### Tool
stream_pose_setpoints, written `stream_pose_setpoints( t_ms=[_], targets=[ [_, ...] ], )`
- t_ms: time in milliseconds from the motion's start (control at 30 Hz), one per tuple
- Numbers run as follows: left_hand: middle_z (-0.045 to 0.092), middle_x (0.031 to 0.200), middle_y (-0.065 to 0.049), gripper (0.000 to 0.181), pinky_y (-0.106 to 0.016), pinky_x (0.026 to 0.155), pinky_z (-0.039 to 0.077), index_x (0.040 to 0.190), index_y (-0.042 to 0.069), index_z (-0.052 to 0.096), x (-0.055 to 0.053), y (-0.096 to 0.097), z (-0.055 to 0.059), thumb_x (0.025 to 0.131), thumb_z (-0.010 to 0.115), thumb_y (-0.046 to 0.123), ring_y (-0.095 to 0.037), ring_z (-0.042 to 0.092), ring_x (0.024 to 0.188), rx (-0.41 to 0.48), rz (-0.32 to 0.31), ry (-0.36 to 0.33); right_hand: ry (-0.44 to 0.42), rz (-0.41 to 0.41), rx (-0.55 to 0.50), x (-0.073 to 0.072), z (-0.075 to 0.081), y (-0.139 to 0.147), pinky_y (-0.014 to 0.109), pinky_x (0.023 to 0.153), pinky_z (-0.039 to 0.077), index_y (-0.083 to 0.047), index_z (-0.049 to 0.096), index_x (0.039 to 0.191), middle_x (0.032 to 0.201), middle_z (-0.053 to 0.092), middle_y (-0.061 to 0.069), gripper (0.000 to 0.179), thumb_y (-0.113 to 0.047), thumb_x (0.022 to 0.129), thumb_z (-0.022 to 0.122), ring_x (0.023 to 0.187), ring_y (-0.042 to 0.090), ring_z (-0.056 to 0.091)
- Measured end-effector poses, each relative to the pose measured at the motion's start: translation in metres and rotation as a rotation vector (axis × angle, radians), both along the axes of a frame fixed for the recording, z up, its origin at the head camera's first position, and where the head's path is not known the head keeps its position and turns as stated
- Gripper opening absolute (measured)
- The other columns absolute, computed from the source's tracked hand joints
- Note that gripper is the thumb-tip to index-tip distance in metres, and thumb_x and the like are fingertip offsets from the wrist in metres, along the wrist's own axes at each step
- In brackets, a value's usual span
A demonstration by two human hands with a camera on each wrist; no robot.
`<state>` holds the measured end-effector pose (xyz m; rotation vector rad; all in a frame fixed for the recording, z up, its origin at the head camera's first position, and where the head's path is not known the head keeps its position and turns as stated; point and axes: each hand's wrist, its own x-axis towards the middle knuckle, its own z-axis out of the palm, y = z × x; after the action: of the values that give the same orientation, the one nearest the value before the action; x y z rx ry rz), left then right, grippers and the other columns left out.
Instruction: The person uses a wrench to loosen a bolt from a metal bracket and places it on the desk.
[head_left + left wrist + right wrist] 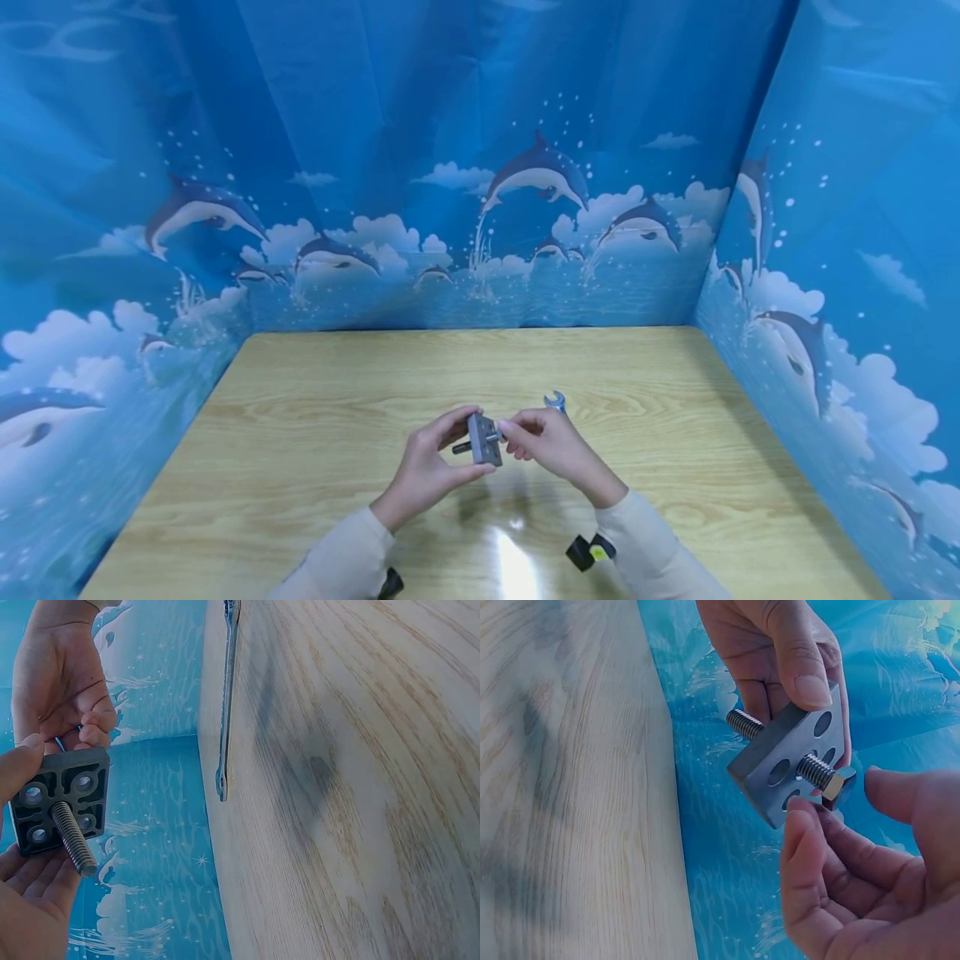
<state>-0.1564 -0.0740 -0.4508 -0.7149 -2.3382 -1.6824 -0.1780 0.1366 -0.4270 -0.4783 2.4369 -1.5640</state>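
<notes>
My left hand (435, 462) grips a square grey metal plate (483, 440) by its edges, thumb on one edge and fingers on the opposite one. A hex bolt (817, 772) goes through the plate's centre; its threaded end (73, 840) sticks out of the ribbed back face. Some thread also shows between the bolt head and the smooth front face. Around the bolt head, the fingers of my right hand (551, 446) are curled; in the right wrist view its thumb tip stands slightly off the head. Holes surround the bolt near the plate's corners. Both hands are raised above the table.
A wooden table (300, 400) spreads beneath the hands. On it, beyond the right hand, lies a metal wrench (227, 705), partly hidden by that hand in the head view. Blue dolphin-print curtains (420, 167) stand along the back and sides.
</notes>
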Motion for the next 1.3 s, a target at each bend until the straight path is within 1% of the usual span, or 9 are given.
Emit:
stream_pose_setpoints(
  t_ms=[133, 367, 533, 667, 867, 967, 1100, 1167, 1300],
  targets=[
    [0.062, 0.126, 0.0, 0.073, -0.025, 0.098, 0.05, 0.132, 0.016, 0.055, 0.0, 0.0, -0.001, 0.066, 0.087, 0.014, -0.011, 0.061, 0.113, -0.003, -0.004, -0.005, -0.003, -0.012, 0.006, 0.0, 0.001, -0.001, 0.045, 0.064, 0.06, -0.003, 0.071, 0.097, 0.074, 0.067, 0.004, 0.035, -0.036, 0.094, 0.061, 0.065, 0.017, 0.061],
    [0.063, 0.125, 0.001, 0.073, -0.025, 0.098, 0.05, 0.131, 0.017, 0.055, 0.0, 0.0, -0.001, 0.066, 0.087, 0.013, -0.011, 0.061, 0.113, -0.001, -0.01, -0.015, 0.058, 0.045, 0.018, 0.002, 0.004, 0.001, 0.026, 0.068, 0.058, -0.005, 0.07, 0.108, 0.09, 0.069, 0.004, 0.025, -0.021, 0.089, 0.069, 0.079, 0.016, 0.063],
    [0.063, 0.124, 0.001, 0.073, -0.026, 0.098, 0.05, 0.131, 0.017, 0.055, 0.0, 0.0, -0.001, 0.065, 0.087, 0.015, -0.012, 0.061, 0.112, 0.005, -0.008, -0.014, 0.131, 0.095, -0.002, 0.004, 0.005, 0.003, 0.025, 0.074, 0.056, -0.008, 0.07, 0.108, 0.102, 0.069, 0.007, 0.021, -0.005, 0.087, 0.068, 0.087, 0.016, 0.062],
    [0.064, 0.123, -0.004, 0.073, -0.026, 0.097, 0.051, 0.131, 0.015, 0.055, -0.001, 0.001, -0.002, 0.065, 0.087, 0.014, -0.015, 0.062, 0.111, 0.006, -0.013, -0.001, 0.151, 0.118, -0.026, 0.004, 0.005, 0.004, 0.025, 0.076, 0.057, -0.006, 0.07, 0.107, 0.104, 0.069, 0.01, 0.022, -0.002, 0.085, 0.068, 0.087, 0.016, 0.063],
    [0.064, 0.123, -0.007, 0.073, -0.028, 0.097, 0.051, 0.131, 0.012, 0.055, -0.001, 0.001, -0.003, 0.065, 0.087, 0.013, -0.019, 0.063, 0.111, 0.012, -0.006, 0.02, 0.128, 0.108, -0.014, 0.003, 0.007, 0.004, 0.025, 0.077, 0.057, -0.006, 0.066, 0.116, 0.106, 0.069, 0.009, 0.028, -0.014, 0.089, 0.068, 0.09, 0.018, 0.063],
    [0.063, 0.124, -0.009, 0.073, -0.029, 0.098, 0.051, 0.13, 0.008, 0.055, 0.002, 0.002, 0.002, 0.065, 0.087, 0.008, -0.021, 0.063, 0.111, 0.003, 0.013, 0.008, 0.108, 0.081, 0.019, 0.005, 0.013, 0.003, 0.027, 0.076, 0.056, -0.004, 0.064, 0.119, 0.104, 0.069, 0.01, 0.031, -0.022, 0.094, 0.062, 0.088, 0.019, 0.063],
    [0.062, 0.126, -0.009, 0.074, -0.027, 0.098, 0.051, 0.131, 0.01, 0.055, 0.002, 0.002, 0.003, 0.065, 0.087, 0.008, -0.017, 0.062, 0.112, -0.014, 0.02, 0.001, 0.057, 0.079, 0.042, 0.003, 0.013, 0.002, 0.033, 0.07, 0.058, 0.0, 0.067, 0.109, 0.091, 0.068, 0.012, 0.034, -0.03, 0.098, 0.055, 0.079, 0.022, 0.063],
    [0.062, 0.126, -0.005, 0.074, -0.025, 0.097, 0.05, 0.131, 0.014, 0.055, -0.001, 0.0, -0.002, 0.065, 0.087, 0.012, -0.015, 0.062, 0.112, -0.011, 0.009, 0.018, 0.029, 0.088, 0.034, 0.0, 0.009, 0.003, 0.032, 0.066, 0.059, -0.001, 0.069, 0.104, 0.084, 0.068, 0.01, 0.036, -0.034, 0.098, 0.055, 0.075, 0.022, 0.063],
    [0.063, 0.125, -0.004, 0.073, -0.027, 0.097, 0.051, 0.132, 0.013, 0.054, -0.001, 0.0, -0.003, 0.066, 0.087, 0.014, -0.018, 0.063, 0.111, -0.003, -0.002, 0.028, 0.008, 0.059, 0.025, 0.001, 0.007, 0.0, 0.028, 0.061, 0.058, 0.0, 0.07, 0.099, 0.078, 0.068, 0.007, 0.036, -0.034, 0.097, 0.057, 0.069, 0.018, 0.062]
  ],
)
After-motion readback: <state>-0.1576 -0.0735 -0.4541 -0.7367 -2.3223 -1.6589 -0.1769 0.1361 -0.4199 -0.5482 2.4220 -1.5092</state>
